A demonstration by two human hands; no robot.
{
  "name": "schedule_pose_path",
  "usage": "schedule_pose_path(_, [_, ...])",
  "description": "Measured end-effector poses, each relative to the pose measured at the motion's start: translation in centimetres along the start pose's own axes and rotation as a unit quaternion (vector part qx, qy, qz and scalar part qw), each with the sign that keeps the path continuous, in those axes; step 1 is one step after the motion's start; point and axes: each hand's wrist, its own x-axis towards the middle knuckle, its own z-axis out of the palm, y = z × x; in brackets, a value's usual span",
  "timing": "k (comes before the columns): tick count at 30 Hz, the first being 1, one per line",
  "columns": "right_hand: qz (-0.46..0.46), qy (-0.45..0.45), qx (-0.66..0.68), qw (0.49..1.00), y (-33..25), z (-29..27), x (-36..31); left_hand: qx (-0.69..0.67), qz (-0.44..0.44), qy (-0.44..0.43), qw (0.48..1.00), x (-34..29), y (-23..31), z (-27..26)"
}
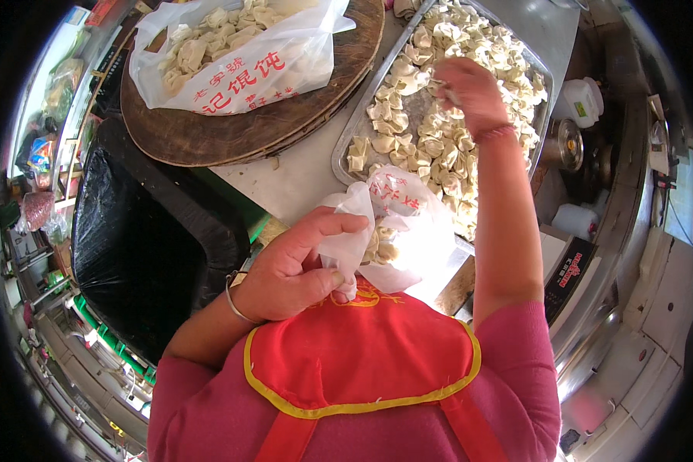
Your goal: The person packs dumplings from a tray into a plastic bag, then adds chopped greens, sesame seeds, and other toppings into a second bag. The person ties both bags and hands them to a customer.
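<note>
My left hand (296, 266) is closed on the gathered rim of a thin white plastic bag (396, 273) with red print. A few wontons (380, 245) show in the bag's mouth, close to my apron. My right hand (468, 88) reaches over a large metal tray (345, 137) spread with many pale, folded wontons (441, 150). Its fingers curl down among them, slightly blurred, and what they hold is hidden. Bare metal shows in the tray's left middle part, beside that hand.
A second printed bag (231, 88) full of wontons lies on a round wooden board (177, 142) at the far left. A black-lined bin (131, 231) stands left of the metal table (292, 173). On the right are a white jug (580, 102) and a metal pot (564, 145).
</note>
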Motion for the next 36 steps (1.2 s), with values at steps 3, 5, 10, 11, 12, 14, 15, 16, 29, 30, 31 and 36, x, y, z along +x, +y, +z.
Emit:
schedule_pose_path(3, [-0.125,0.035,-0.585,0.801,0.1,4.2,1.5,0.008,-0.001,0.001,1.000,0.0,0.2,0.1])
schedule_pose_path(5, [-0.036,0.008,-0.648,0.760,0.6,5.4,1.1,0.051,0.012,-0.007,0.999,-0.2,0.6,-0.2])
schedule_pose_path(10, [-0.145,-0.025,-0.528,0.836,2.2,3.4,-3.7,0.057,0.030,-0.005,0.998,-0.3,0.8,-1.0])
schedule_pose_path(11, [-0.125,-0.009,-0.452,0.883,2.2,2.6,-4.5,0.063,0.033,-0.007,0.997,-0.2,0.7,-1.1])
schedule_pose_path(12, [-0.080,0.005,-0.384,0.920,2.2,1.8,-5.4,0.064,0.031,-0.006,0.997,-0.2,0.7,-1.1])
schedule_pose_path(14, [0.039,0.030,-0.138,0.989,1.5,0.3,-6.1,0.061,0.027,0.003,0.998,0.0,0.6,-1.1])
schedule_pose_path(15, [0.047,-0.014,-0.226,0.973,1.1,-0.3,-6.4,0.059,0.025,0.011,0.998,0.1,0.6,-1.0])
schedule_pose_path(16, [0.054,-0.053,-0.310,0.948,0.5,-0.7,-6.3,0.054,0.020,0.013,0.998,0.2,0.5,-0.9])
schedule_pose_path(29, [-0.137,-0.042,-0.773,0.619,1.1,2.8,1.7,0.058,0.008,0.025,0.998,0.2,1.0,-0.6])
schedule_pose_path(30, [-0.155,-0.058,-0.768,0.618,1.1,2.3,1.5,0.069,0.020,0.028,0.997,0.2,0.9,-0.6])
schedule_pose_path(31, [-0.174,-0.074,-0.763,0.619,1.2,1.9,1.3,0.070,0.020,0.028,0.997,0.3,0.8,-0.6])
schedule_pose_path(36, [-0.227,-0.089,-0.732,0.636,1.4,1.6,1.4,0.043,-0.014,0.015,0.999,0.6,0.6,-0.6])
